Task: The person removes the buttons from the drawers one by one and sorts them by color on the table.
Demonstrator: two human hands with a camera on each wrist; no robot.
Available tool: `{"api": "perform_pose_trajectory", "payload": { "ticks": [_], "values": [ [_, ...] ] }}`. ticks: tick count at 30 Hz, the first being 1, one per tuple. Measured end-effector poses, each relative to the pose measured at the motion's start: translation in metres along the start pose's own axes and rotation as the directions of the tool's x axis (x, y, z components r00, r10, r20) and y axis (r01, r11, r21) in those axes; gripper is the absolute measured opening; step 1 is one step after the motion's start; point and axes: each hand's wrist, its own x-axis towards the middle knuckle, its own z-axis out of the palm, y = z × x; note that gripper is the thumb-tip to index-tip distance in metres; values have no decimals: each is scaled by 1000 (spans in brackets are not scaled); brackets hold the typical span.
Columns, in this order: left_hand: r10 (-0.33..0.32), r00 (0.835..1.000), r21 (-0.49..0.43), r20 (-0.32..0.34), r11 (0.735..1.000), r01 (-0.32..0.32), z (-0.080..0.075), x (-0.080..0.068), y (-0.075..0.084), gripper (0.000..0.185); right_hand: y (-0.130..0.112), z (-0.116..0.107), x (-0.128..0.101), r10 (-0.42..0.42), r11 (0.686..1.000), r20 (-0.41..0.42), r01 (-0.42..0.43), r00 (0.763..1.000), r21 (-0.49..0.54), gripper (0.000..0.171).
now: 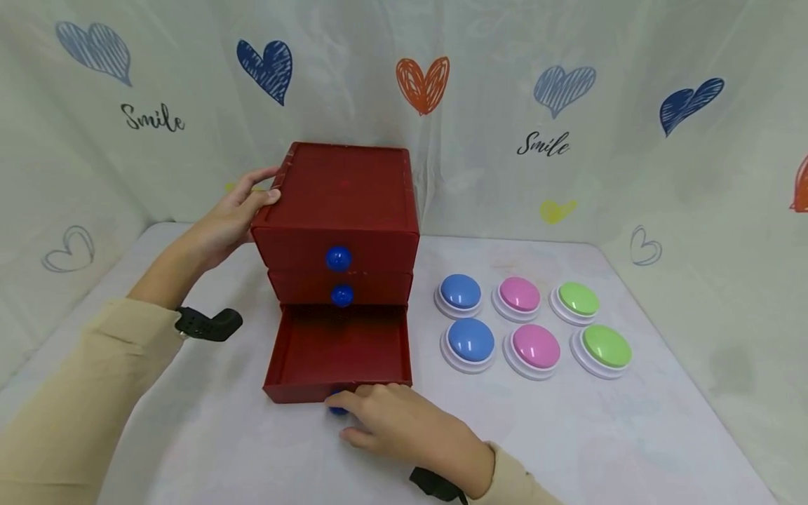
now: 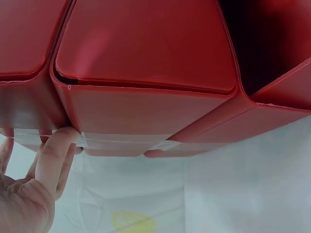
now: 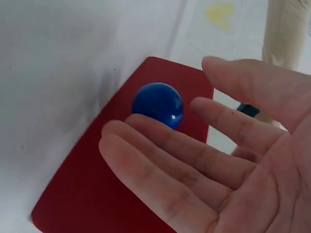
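A red cabinet (image 1: 350, 186) has three stacked drawers with round blue knobs. Its top drawer (image 1: 290, 249) and middle drawer (image 1: 303, 287) are closed, while the bottom drawer (image 1: 344, 344) stands pulled out, its bare red floor showing. My left hand (image 1: 230, 214) rests against the cabinet's upper left side; in the left wrist view its fingers (image 2: 56, 155) touch the red wall. At the front of the pulled-out drawer is my right hand (image 1: 404, 424). In the right wrist view its fingers are loosely extended beside the bottom blue knob (image 3: 158, 104), not closed around it.
Right of the cabinet, two rows of round push buttons stand on the white table (image 1: 221, 421): blue (image 1: 461, 291), pink (image 1: 536, 346) and green (image 1: 607, 346). A white curtain (image 1: 480, 105) printed with hearts hangs behind, close to the cabinet.
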Motion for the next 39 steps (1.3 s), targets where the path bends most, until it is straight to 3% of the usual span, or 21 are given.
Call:
{"api": "perform_pose_trajectory", "payload": {
  "ticks": [6, 16, 32, 39],
  "values": [
    [-1, 1000, -5, 0, 1000, 1, 1, 1, -1, 56, 3, 6, 3, 21, 1000, -17, -22, 1000, -23, 43],
    [1, 1000, -8, 3, 1000, -1, 1, 2, -3, 55, 6, 14, 9, -41, 999, -107, 39, 993, -17, 34],
    [2, 1000, 11, -5, 1000, -2, 0, 1, -3, 55, 11, 21, 15, -72, 997, -228, 71, 971, -12, 24],
    [4, 1000, -1, -3, 1000, -5, 0, 2, -4, 54, 14, 23, 16, -74, 997, -232, 75, 970, -3, 24]
  ]
}}
